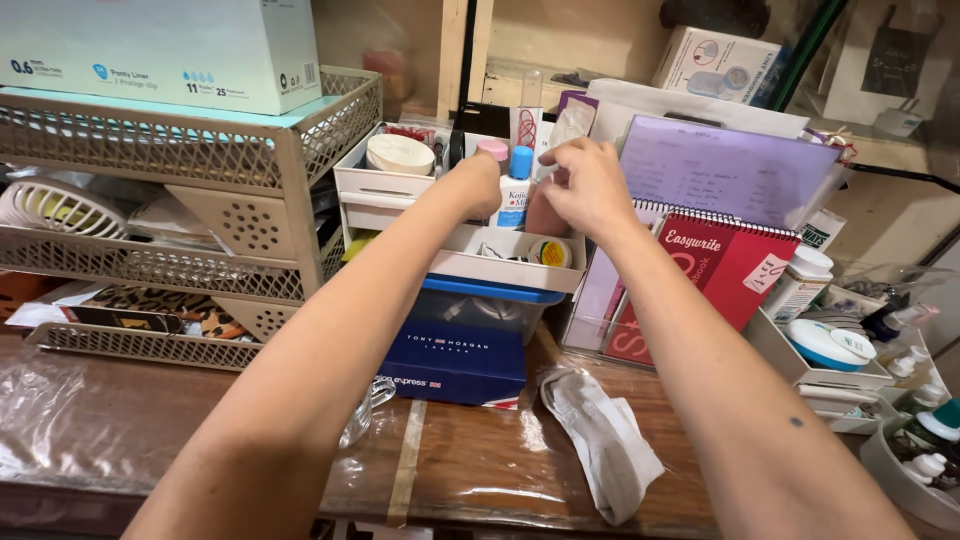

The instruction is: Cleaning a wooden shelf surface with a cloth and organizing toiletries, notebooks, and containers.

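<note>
At the far left stands one beige mesh tray rack (200,160) with one pale box (160,50) on top. Your left hand (478,178) reaches into the white organiser (390,185); its fingers are hidden behind the wrist, so whether they grip anything cannot be told. Beside it stand one pink-capped bottle (492,150) and one blue-capped bottle (517,185). Your right hand (590,185) curls its fingers over a small pinkish object (547,212), pinching it just above the organiser's front compartment. Below sits one blue box (455,355); one grey cloth (600,440) lies on the table. One red spiral notebook (715,275) leans at right.
</note>
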